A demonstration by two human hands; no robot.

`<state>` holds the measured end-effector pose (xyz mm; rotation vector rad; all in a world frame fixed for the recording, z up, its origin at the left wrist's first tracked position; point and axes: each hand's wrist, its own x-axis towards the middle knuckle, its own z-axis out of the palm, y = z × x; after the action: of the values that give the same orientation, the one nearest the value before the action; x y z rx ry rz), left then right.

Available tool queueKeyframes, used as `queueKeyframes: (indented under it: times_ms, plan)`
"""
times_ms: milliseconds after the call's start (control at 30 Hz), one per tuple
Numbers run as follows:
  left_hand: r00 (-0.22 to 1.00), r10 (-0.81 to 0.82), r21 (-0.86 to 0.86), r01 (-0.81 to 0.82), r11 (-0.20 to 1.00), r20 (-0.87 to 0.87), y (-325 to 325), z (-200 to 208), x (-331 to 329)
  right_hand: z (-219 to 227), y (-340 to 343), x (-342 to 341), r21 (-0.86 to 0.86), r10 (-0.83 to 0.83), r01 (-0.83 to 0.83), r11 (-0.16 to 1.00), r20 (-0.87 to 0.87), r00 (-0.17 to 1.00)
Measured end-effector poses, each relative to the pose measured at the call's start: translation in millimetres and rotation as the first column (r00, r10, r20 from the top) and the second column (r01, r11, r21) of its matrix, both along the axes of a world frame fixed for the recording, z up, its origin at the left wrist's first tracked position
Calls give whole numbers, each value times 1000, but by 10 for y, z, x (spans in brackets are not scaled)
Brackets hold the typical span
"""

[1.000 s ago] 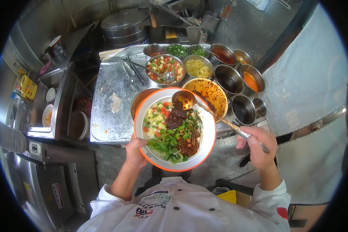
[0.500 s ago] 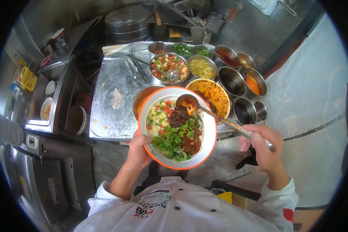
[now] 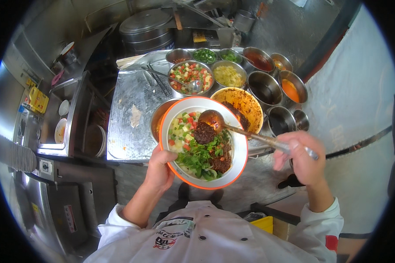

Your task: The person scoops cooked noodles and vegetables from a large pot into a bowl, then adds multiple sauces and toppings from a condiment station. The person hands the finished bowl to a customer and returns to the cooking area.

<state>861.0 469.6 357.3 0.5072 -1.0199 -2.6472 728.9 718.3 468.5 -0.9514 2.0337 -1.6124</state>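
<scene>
1. White with an orange rim, the bowl is held up in front of the near edge of the foil-covered bench, over the floor.
2. The left grip is closed on the bowl's near-left rim, thumb over the edge; the fingers beneath are hidden.
3. The right grip, slightly blurred, is closed round the handle end of the metal ladle.
4. Good handling, I judge, means a level bowl and a firm left thumb, since one side alone appears to bear the weight.
5. A small roll of the right wrist should control the ladle's tilt better than a swing of the arm, with its cup low so that red oil does not splash.
6. It also seems wise to spare the leafy greens and the diced vegetables from the cup's edge.
7. As for position, the bowl lies directly right of the left grip, touching it, and left of the right grip, well apart.
8. The ladle spans that gap: its oily cup is inside the bowl's outline, just beside the dark brown sauce mound; I cannot tell whether they touch.
</scene>
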Motion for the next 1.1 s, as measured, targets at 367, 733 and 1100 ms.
queueKeyframes:
  times_ms: [367,733,1100]
  plan:
    - [1000,-27,17,27,999,-6,104,-83,-109,-191,159,-242,-170,-154,212,962,299,942]
    - [999,-19,68,22,997,-41,18,-237,-98,-374,315,-408,-405,-186,484,776,587,788]
    - [994,111,15,-111,994,24,-104,-279,163,-1545,392,-225,75,-65,218,973,-818,571]
